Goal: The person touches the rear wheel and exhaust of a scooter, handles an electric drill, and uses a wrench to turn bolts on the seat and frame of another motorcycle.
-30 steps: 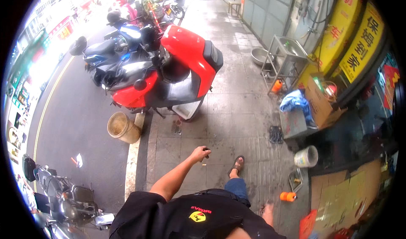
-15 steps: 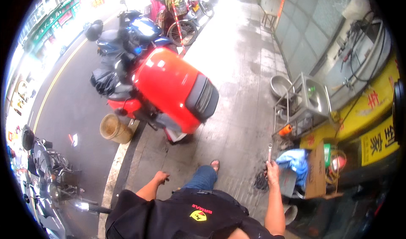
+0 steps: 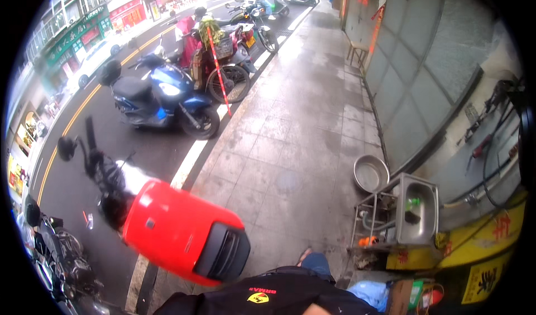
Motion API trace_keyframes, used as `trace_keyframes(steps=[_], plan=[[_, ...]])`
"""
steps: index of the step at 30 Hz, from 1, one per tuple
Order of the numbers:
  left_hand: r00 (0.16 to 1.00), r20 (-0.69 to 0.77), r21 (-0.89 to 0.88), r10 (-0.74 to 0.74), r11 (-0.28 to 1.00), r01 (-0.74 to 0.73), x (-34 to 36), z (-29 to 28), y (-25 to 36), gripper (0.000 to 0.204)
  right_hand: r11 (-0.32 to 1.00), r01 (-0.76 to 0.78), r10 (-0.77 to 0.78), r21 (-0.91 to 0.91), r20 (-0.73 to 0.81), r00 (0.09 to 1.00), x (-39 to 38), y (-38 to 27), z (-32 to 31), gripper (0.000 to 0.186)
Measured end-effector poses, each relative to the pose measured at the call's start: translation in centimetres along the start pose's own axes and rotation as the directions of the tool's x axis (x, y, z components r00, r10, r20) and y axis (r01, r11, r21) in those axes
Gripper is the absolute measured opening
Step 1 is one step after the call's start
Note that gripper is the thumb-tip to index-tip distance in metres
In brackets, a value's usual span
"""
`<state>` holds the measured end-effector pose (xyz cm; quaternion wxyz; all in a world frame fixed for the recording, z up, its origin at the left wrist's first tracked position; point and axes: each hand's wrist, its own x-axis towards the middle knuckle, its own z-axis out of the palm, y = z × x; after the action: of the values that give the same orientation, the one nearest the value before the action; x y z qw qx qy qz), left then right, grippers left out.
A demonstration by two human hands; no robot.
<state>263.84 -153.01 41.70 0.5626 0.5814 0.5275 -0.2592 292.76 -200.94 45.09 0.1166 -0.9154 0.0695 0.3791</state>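
Note:
Neither of my hands shows; both are below the lower edge of the head view. My black shirt (image 3: 279, 292) fills the bottom middle, with one foot (image 3: 304, 255) on the pavement ahead of it. A two-wheeler topped by a large, glossy red shell (image 3: 173, 225) stands close in front on my left, its dark slatted end (image 3: 224, 253) toward me. Low on my right lie a blue cloth (image 3: 369, 294) and a cardboard box (image 3: 397, 298), both partly cut off.
At right stand a steel sink (image 3: 422, 195) on a metal frame and a round metal basin (image 3: 371, 172). A blue scooter (image 3: 167, 92), a striped pole (image 3: 219, 72) and other motorbikes line the kerb. A grey wall (image 3: 416, 64) bounds the pavement (image 3: 290, 147).
My view has lifted and moved forward; both hands and the wrench in my right hand have left the picture. The red-shelled two-wheeler now appears lower and farther left.

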Motion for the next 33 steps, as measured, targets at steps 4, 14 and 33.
trace_keyframes(steps=[4, 14, 33], plan=[[0.995, -0.090, -0.052, 0.044, 0.997, -0.049, 5.6, -1.5, 13.0, 0.024, 1.000, -0.007, 0.005, 0.024, 0.051, 0.999, 10.4, -6.1, -4.7, 0.040], [0.984, -0.166, -0.237, -0.066, 0.971, 0.026, 10.8, -2.9, 36.1, 0.025, 0.918, 0.322, -0.326, 0.232, -0.022, 0.945, 41.2, -41.8, -35.4, 0.028], [0.768, -0.319, -0.167, 0.555, 0.765, -0.622, 33.4, -27.9, 114.9, 0.033, 0.913, 0.239, -0.186, -0.330, 0.185, 0.965, 61.7, -65.8, -46.0, 0.032]])
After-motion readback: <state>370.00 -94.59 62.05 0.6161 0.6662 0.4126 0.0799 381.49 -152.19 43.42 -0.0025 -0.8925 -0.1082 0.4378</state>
